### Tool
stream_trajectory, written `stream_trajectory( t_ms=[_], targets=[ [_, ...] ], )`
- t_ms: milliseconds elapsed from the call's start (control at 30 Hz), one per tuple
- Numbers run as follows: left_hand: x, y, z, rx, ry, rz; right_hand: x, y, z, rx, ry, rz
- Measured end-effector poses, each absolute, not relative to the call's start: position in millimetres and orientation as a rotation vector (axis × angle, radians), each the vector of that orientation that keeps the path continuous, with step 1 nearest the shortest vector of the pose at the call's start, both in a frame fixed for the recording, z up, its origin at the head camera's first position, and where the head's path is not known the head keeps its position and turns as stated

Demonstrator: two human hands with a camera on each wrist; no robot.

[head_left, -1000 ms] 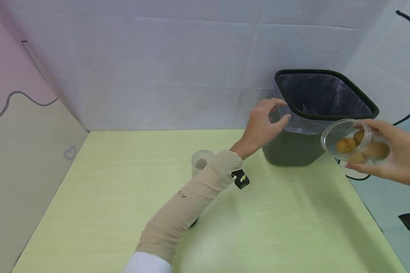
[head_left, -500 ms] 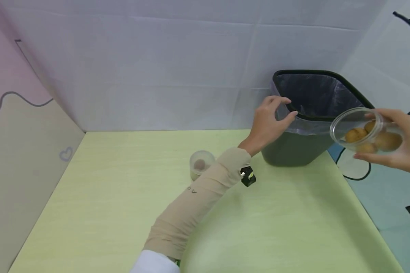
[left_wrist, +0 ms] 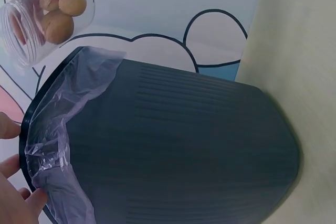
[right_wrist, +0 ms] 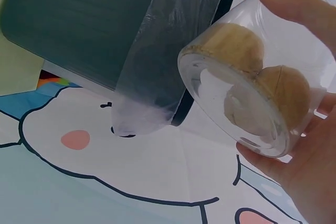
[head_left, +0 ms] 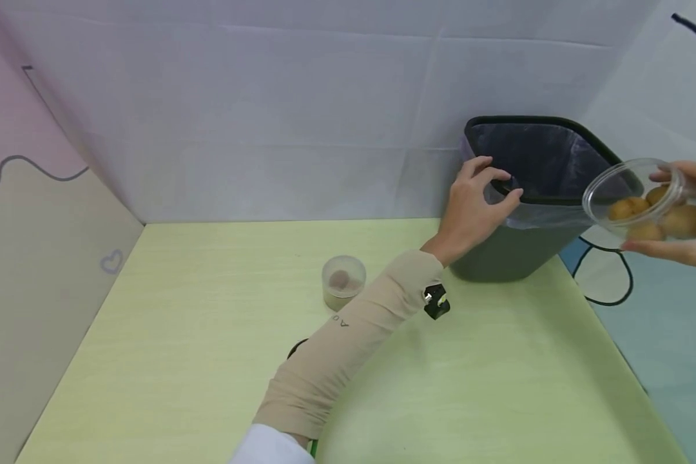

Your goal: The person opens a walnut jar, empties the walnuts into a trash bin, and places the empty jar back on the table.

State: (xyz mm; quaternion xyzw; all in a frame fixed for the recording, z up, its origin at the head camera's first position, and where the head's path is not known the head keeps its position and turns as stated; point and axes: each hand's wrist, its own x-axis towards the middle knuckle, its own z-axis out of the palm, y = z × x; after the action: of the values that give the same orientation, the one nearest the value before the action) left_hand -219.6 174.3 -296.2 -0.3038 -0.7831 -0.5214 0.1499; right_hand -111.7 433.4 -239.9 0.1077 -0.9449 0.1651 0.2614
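Observation:
My left hand [head_left: 475, 203] reaches to the bin's near left rim, with thumb and fingers apart in a loose curve and nothing seen between them. In the left wrist view its fingertips [left_wrist: 9, 166] overlap the black rim; whether they touch it is unclear. At the right, my right hand [head_left: 693, 248] grips a clear plastic jar [head_left: 600, 193], tilted with its round mouth toward the left. Several brown, round balls [left_wrist: 58, 27] lie inside; their exact kind is unclear. The grey bin [left_wrist: 173, 145] stands upright and holds a translucent liner [left_wrist: 52, 150] folded over its rim.
A second clear tub [head_left: 343, 283] with a brownish thing in it stands mid-table, near my left sleeve [head_left: 354, 335]. A small dark item [head_left: 297, 348] is mostly hidden by that sleeve. White cloth [head_left: 267, 116] hangs behind the pale green table [head_left: 209, 322].
My left hand has moved right and slightly up, from beside the bin to its rim. My right hand has shifted right and upward with the jar. The bin has stayed in place.

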Motion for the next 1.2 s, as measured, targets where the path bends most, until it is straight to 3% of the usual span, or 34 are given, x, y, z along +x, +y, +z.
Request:
stream_trajectory(
  t_ms=[1200],
  targets=[
    [-212.2, 183.6, -296.7, -0.850, -2.291, -1.413, -157.3, 441.8, -220.3, 0.151, -2.607, 0.308]
  ],
)
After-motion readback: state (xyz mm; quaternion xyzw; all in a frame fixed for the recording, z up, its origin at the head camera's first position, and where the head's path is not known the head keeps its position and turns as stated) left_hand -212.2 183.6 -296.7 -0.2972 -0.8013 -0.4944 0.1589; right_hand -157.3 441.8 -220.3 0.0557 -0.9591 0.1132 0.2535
